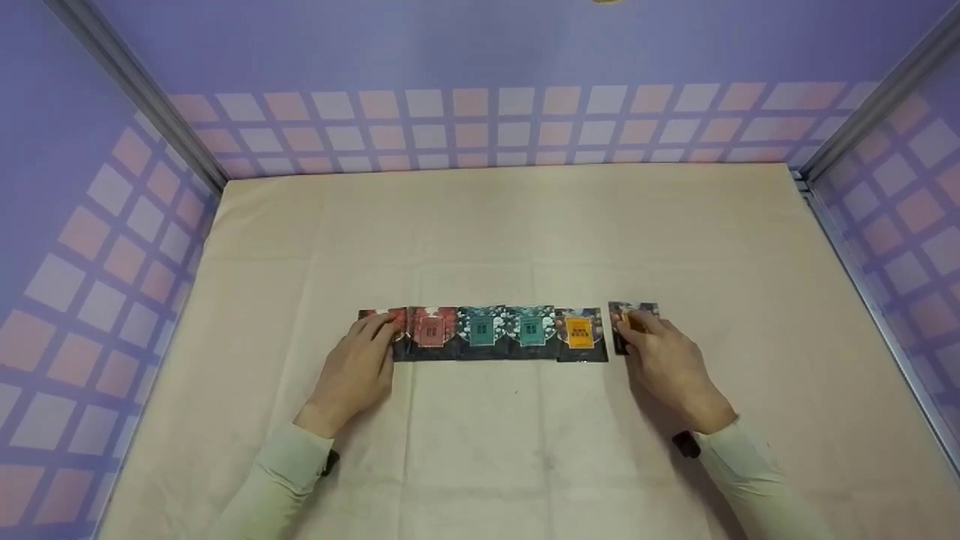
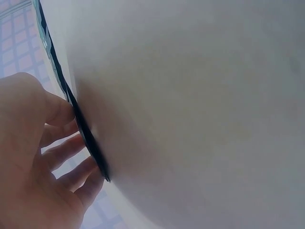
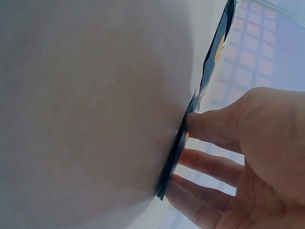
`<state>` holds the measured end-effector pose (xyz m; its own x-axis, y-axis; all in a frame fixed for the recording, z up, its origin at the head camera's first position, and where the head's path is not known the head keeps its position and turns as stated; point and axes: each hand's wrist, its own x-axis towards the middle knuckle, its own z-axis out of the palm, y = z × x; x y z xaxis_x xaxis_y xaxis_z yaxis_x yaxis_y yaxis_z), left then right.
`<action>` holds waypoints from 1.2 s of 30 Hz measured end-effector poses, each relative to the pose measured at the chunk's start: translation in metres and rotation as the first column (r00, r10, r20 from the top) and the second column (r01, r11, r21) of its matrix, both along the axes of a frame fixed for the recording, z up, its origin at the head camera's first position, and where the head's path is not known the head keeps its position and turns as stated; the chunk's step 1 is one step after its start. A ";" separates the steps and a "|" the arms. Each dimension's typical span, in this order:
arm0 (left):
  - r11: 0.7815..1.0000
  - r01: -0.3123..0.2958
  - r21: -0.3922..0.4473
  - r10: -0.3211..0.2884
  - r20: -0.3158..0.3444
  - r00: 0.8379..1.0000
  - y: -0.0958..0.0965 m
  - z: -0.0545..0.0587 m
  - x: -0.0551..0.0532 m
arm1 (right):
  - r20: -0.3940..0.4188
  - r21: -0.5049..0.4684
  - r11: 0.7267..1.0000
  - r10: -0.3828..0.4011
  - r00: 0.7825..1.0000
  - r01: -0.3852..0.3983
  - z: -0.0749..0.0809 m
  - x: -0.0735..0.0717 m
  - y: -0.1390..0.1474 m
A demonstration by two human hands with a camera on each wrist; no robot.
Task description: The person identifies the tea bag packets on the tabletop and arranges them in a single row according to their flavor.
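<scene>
A row of flat sachets lies on the cloth-covered table. From the left come a red-labelled sachet (image 1: 401, 349), a second red sachet (image 1: 433, 330), two overlapping teal ones (image 1: 481, 330) and an orange-labelled sachet (image 1: 580, 334). My left hand (image 1: 356, 367) rests its fingertips on the leftmost red sachet, partly covering it; in the left wrist view the thumb and fingers touch its upper face. To the right, past a narrow gap, another orange-labelled sachet (image 1: 621, 345) lies under my right hand (image 1: 671, 367). In the right wrist view, thumb and spread fingers press on its face.
A pale, creased cloth (image 1: 480, 450) covers the table. Purple panels with pink and white squares (image 1: 480, 127) stand at the back and both sides, joined by metal posts (image 1: 142, 90). Dark wrist devices (image 1: 686, 444) show at the cuffs.
</scene>
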<state>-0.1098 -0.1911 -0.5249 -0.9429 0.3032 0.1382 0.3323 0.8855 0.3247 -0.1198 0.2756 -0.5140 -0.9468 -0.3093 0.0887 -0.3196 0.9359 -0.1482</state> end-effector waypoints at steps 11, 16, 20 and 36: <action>1.000 -0.010 -0.010 0.010 -0.014 1.000 0.000 -0.002 0.000 | 0.006 -0.085 0.996 0.026 1.000 -0.025 -0.002 0.002 -0.001; 1.000 -0.011 -0.015 0.011 -0.019 1.000 0.000 -0.002 0.000 | 0.032 -0.129 0.991 0.032 0.999 -0.028 -0.002 0.003 -0.001; 1.000 -0.010 -0.023 0.010 -0.017 1.000 0.001 -0.002 -0.001 | 0.046 -0.155 0.988 0.030 0.998 -0.023 -0.001 0.003 -0.002; 1.000 0.001 -0.004 -0.002 -0.055 0.998 -0.002 -0.005 0.004 | 0.022 -0.187 0.981 0.054 0.998 -0.049 -0.005 0.003 -0.004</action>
